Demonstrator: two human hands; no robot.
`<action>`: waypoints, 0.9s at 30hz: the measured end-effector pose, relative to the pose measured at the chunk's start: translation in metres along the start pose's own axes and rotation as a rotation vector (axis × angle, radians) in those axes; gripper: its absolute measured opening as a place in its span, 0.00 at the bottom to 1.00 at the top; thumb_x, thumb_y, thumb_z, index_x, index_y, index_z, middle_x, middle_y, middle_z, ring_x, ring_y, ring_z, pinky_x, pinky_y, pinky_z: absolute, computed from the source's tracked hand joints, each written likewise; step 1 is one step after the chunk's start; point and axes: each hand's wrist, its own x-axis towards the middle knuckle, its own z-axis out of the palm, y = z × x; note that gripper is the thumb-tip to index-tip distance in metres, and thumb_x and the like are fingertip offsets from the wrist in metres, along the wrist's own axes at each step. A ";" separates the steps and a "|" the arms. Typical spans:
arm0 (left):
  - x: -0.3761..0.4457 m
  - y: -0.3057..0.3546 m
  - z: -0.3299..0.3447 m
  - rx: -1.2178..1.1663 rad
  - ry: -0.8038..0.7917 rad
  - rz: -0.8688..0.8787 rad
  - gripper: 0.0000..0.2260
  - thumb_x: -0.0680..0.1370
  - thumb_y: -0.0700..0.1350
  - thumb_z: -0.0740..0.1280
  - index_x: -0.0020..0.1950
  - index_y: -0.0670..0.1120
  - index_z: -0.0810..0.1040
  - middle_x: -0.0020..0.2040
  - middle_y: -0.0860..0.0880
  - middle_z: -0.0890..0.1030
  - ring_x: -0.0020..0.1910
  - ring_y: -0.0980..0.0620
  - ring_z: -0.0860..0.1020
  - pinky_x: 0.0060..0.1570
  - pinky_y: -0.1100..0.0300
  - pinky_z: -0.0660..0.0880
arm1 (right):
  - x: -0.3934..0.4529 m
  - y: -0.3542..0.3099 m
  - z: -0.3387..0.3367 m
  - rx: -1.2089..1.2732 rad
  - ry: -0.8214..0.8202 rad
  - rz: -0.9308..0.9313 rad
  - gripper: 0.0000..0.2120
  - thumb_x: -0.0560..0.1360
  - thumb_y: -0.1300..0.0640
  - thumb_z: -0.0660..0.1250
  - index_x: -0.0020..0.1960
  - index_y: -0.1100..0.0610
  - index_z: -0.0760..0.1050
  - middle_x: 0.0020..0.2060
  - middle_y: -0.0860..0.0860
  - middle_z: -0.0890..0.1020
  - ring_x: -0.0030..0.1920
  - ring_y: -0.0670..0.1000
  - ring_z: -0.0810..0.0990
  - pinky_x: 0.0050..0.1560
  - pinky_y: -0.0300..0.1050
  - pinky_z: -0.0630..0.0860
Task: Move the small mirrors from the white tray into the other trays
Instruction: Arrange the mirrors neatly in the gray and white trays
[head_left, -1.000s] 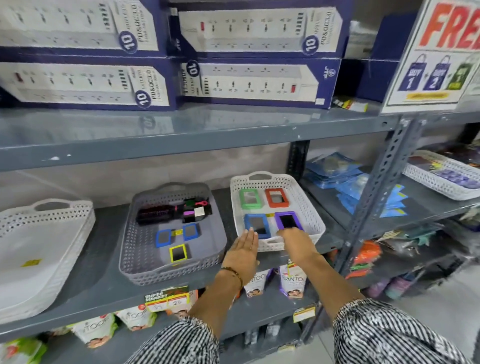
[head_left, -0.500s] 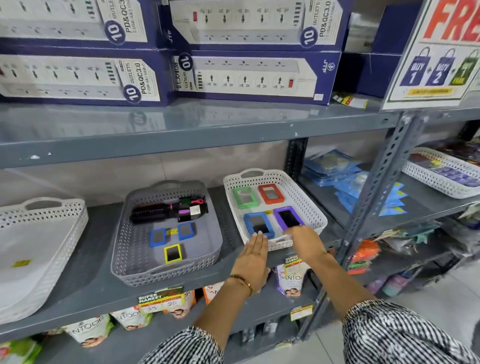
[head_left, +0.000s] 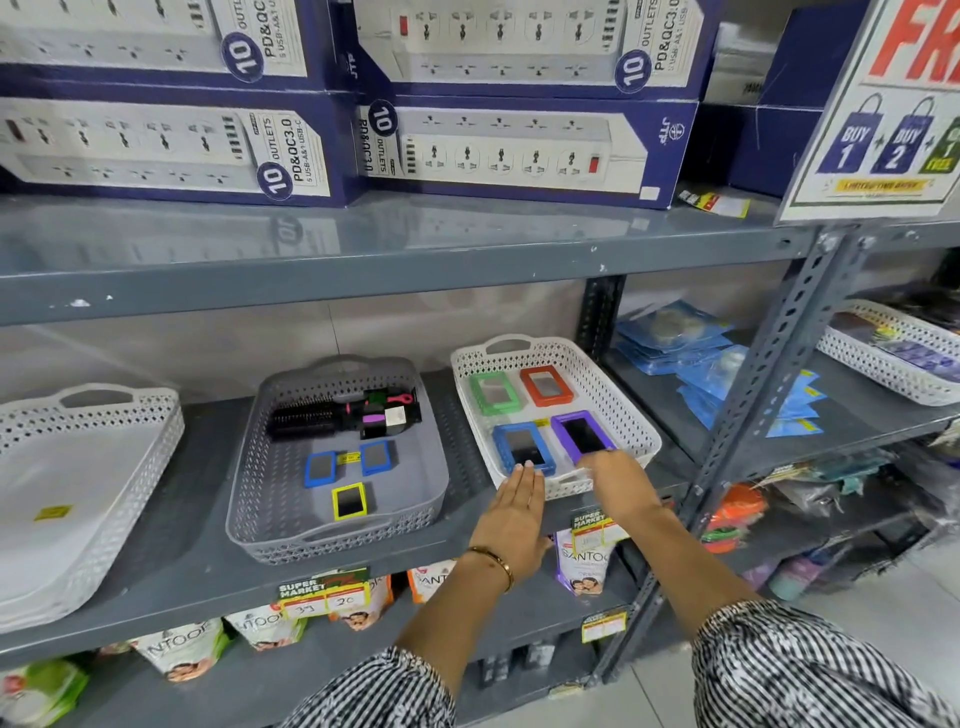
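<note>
The white tray (head_left: 631, 422) on the middle shelf holds a green mirror (head_left: 495, 393), an orange mirror (head_left: 546, 385), a blue mirror (head_left: 521, 447) and a purple mirror (head_left: 583, 435). My left hand (head_left: 514, 514) is flat, fingers together, its fingertips at the near edge of the blue mirror. My right hand (head_left: 618, 480) curls over the near end of the purple mirror, which still lies in the tray; its fingers are hidden. The grey tray (head_left: 248, 467) to the left holds two small blue mirrors (head_left: 319, 467), (head_left: 375, 457) and a yellow mirror (head_left: 349, 501).
A black hairbrush (head_left: 311, 417) and small items lie at the back of the grey tray. Another white tray (head_left: 132, 462) sits at the far left. The upper shelf (head_left: 363, 260) hangs low overhead. A grey upright post (head_left: 748, 415) stands to the right.
Both hands have reached forward over the white tray's near rim. The right hand has arrived at the purple mirror, the left at the blue one. The view has shifted closer.
</note>
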 end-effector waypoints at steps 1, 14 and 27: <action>0.000 0.000 -0.001 0.001 -0.001 -0.001 0.33 0.80 0.48 0.59 0.74 0.38 0.40 0.76 0.40 0.41 0.75 0.45 0.40 0.71 0.56 0.38 | 0.000 0.000 0.000 -0.003 -0.003 0.000 0.20 0.69 0.75 0.61 0.56 0.59 0.79 0.49 0.63 0.83 0.51 0.61 0.82 0.48 0.50 0.78; 0.001 0.004 -0.009 -0.036 -0.083 -0.034 0.36 0.78 0.48 0.61 0.75 0.39 0.40 0.76 0.41 0.41 0.75 0.46 0.40 0.71 0.57 0.39 | -0.002 0.000 -0.006 -0.061 0.001 -0.024 0.21 0.71 0.75 0.59 0.58 0.59 0.78 0.51 0.62 0.83 0.52 0.61 0.81 0.50 0.50 0.77; -0.011 0.002 -0.016 -0.061 0.090 -0.093 0.33 0.78 0.46 0.61 0.74 0.39 0.42 0.77 0.41 0.44 0.75 0.46 0.43 0.70 0.57 0.38 | 0.003 -0.009 0.003 -0.055 0.186 -0.139 0.29 0.73 0.68 0.62 0.73 0.60 0.61 0.73 0.56 0.67 0.75 0.53 0.60 0.78 0.44 0.53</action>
